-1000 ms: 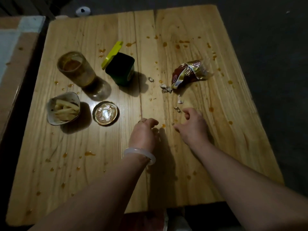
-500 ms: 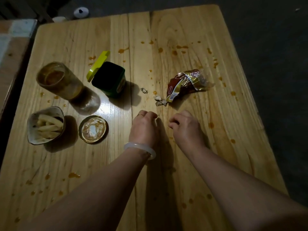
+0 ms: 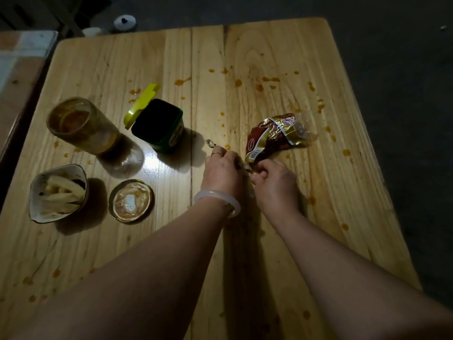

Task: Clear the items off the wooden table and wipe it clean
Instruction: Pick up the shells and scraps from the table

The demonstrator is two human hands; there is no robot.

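Wrapper (image 3: 274,136) just beyond the fingers (image 3: 257,176), tub (image 3: 159,126) and jar (image 3: 81,123) to their left, bowl (image 3: 57,192) and lid (image 3: 131,200) nearer-left, all on table (image 3: 245,45).

The floor (image 3: 404,57) beyond the far and right edges is dark grey and unlit. A small white rounded object (image 3: 125,21) with a dark spot on top sits on the floor past the far left corner. Just beside it, to the left, lies a second pale object (image 3: 92,31), too dim to identify. At the left edge, a reddish-brown surface (image 3: 17,77) with a pale panel adjoins the scene.
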